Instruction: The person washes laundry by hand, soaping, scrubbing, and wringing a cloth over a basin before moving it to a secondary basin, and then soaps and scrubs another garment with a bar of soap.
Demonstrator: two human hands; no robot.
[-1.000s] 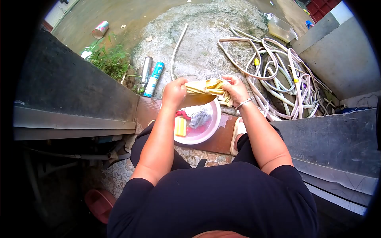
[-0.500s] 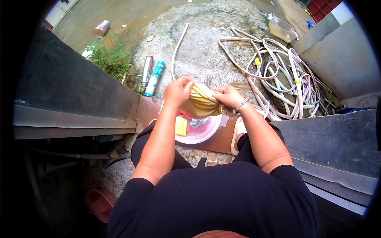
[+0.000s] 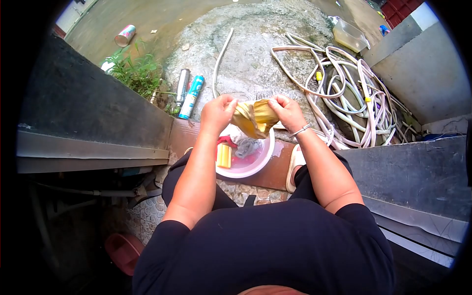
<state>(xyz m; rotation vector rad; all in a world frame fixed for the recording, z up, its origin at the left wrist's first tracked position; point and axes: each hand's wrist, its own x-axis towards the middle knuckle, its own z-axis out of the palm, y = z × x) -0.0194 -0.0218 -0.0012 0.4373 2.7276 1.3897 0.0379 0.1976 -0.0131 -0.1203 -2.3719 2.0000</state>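
Between my two hands a yellow-brown cloth point(image 3: 256, 119) is stretched, bunched and creased; its exact kind does not show. My left hand point(image 3: 219, 114) pinches its left edge. At the right edge my right hand point(image 3: 289, 115), with a bracelet on the wrist, grips it closed. Below the cloth is a pink-white basin point(image 3: 246, 173), partly covered by it. Inside the basin lie a yellow bar of soap point(image 3: 224, 156), a grey cloth point(image 3: 248, 147) and something red point(image 3: 227, 141).
A tangled pale hose point(image 3: 339, 88) spreads over the wet ground at the right. Two spray cans, one blue point(image 3: 191, 97) and one silver point(image 3: 182, 86), lie at the left near green plants point(image 3: 137, 73). Dark walls flank both sides. A reddish tub point(image 3: 124, 253) sits lower left.
The cloth has been drawn up and bunched tighter, uncovering more of the basin's contents. My right hand has turned and shifted slightly up; my left hand has barely moved.
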